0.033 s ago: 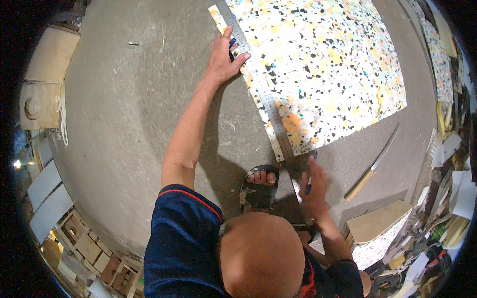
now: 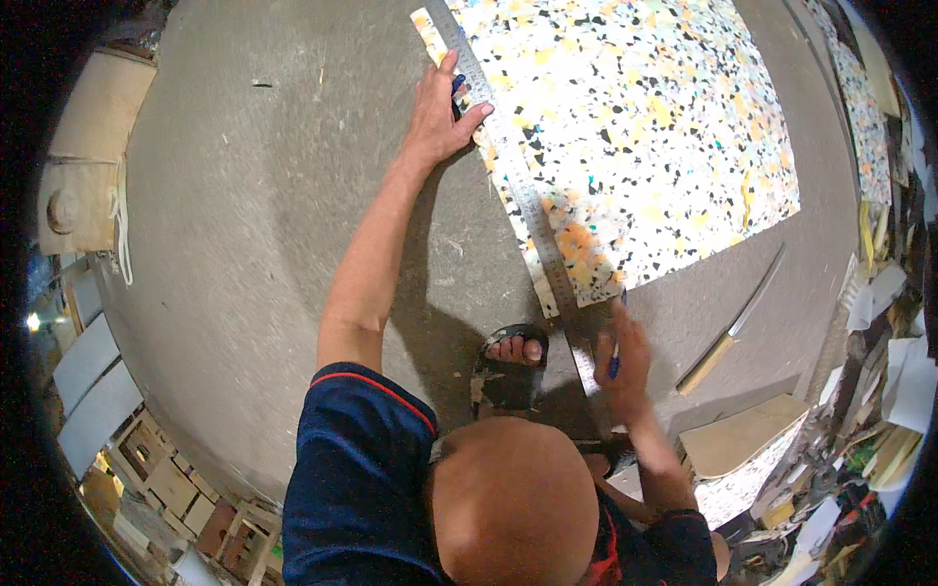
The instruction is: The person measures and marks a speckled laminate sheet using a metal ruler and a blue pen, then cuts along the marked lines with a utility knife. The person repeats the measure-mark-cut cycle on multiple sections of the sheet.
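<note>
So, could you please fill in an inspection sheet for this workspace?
Surface: grey floor, scuffed and marked.
Work things: speckled foam sheet on the floor; metal ruler along its left side, running past the sheet's lower edge.
Clutter: knife with a wooden handle, right of the ruler; mixed scraps along the right.
Hands: left hand on the ruler and sheet edge; right hand holds a blue pen near the sheet's lower edge.
Cables: none certain; pale cord at left, kind unclear.
Surroundings: tan panels at left, wooden pieces lower left.
</note>
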